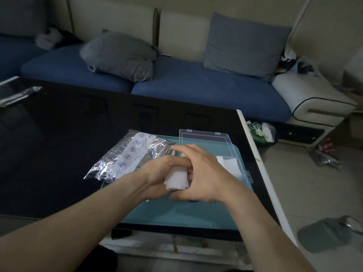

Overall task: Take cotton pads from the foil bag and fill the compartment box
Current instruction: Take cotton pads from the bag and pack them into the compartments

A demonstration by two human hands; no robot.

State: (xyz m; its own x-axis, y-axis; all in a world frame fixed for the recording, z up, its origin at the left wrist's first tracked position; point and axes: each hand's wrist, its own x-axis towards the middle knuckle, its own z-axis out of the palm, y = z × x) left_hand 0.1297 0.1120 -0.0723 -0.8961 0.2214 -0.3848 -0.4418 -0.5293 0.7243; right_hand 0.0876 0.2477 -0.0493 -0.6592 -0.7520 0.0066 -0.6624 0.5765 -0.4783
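A crumpled silver foil bag (125,156) lies on the black table, partly over a teal mat (176,213). To its right stands a clear plastic compartment box (241,173) with its lid (204,138) open toward the sofa; white cotton pads (228,160) lie in a far compartment. My left hand (157,175) grips a small stack of white cotton pads (176,178) above the mat. My right hand (200,173) meets it from the right, fingers curled on the same stack, and covers most of the box.
The black glossy table (59,144) ends at a white edge (261,169) on the right. Another foil packet (17,97) lies at the far left. A blue sofa with grey cushions (121,54) stands behind. Litter and a grey slipper (324,234) lie on the floor.
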